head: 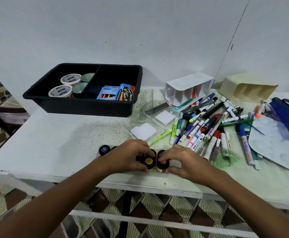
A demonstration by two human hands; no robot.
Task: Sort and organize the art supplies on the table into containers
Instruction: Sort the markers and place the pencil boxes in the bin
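Left hand [128, 156] grips yellow-capped jar [148, 161]; right hand [186, 162] grips touching red-capped jar [163, 162].

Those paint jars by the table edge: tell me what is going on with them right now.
A person is gathering small paint jars at the near edge of the table. The left hand grips the yellow-labelled jar and the right hand grips the red-labelled jar, the two jars side by side. A purple-labelled jar stands just left of them, untouched. The black bin at the back already holds white tubs and crayon boxes, while the pile of markers on the right remains unsorted.
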